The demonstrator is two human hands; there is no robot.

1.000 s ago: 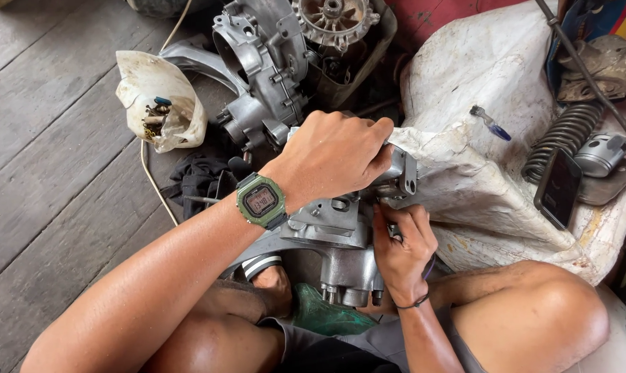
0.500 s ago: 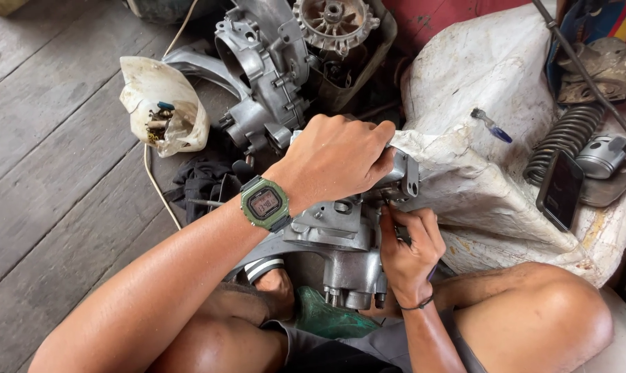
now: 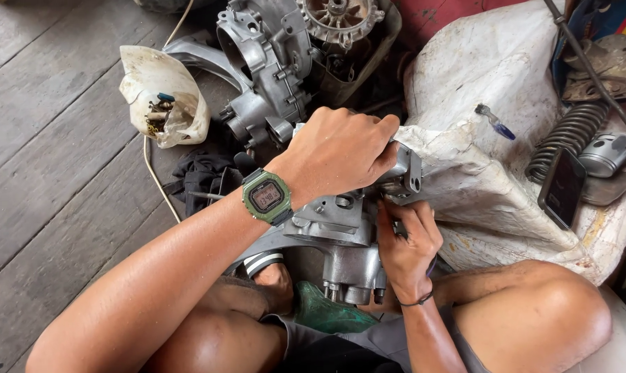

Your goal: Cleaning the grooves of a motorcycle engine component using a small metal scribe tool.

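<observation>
Left hand [image 3: 340,155] clamped over the top of the grey engine casing [image 3: 344,235], fingers curled tight round its upper edge. Right hand [image 3: 406,245] pinched shut on something small at the casing's right flank; cannot tell what. Casing propped between the knees above the plank floor [image 3: 57,186]. Risk: slipping off the lap if the grip slackens, or dropping the small part between floorboards.

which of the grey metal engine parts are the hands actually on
The grey casing over the person's lap: the left hand grips its top and the right hand works at its side. The bigger casing beyond lies untouched.
</observation>
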